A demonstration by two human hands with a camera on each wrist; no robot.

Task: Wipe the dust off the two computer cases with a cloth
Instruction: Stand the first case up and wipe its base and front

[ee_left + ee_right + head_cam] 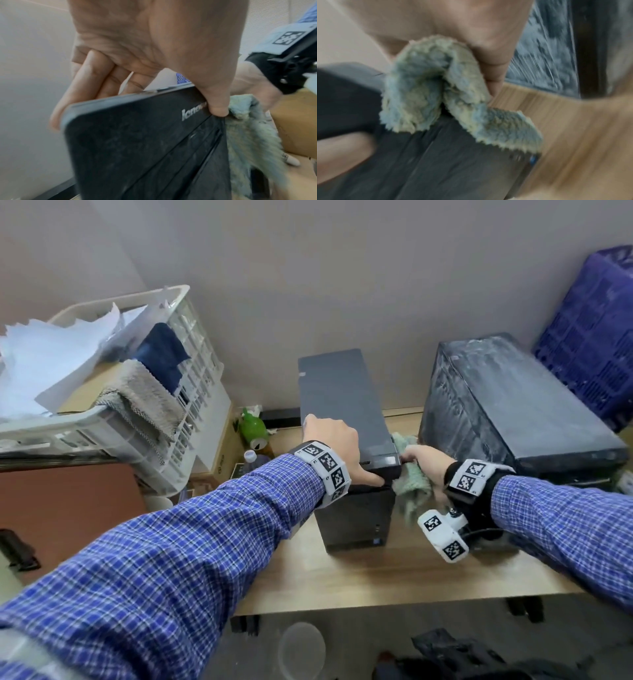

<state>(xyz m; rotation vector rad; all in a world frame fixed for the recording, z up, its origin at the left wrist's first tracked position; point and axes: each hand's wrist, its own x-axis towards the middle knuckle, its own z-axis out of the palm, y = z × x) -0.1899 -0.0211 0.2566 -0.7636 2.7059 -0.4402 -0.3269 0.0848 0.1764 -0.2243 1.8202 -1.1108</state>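
A slim black computer case (346, 405) stands upright on the wooden table (376, 577). My left hand (334, 446) grips its top front corner, thumb on the front panel and fingers over the left side, as the left wrist view shows on the case (145, 148). My right hand (423, 463) holds a fluffy blue-green cloth (411, 487) against the case's right side near the top. In the right wrist view the cloth (436, 88) is bunched under my palm and blurred. A second black case (513, 405), coated in pale dust, lies to the right.
A white crate (137, 440) with papers and draped cloths stands at the left. A blue crate (596, 337) leans behind the dusty case. A green bottle (253, 426) sits low beside the table. The wall is close behind both cases.
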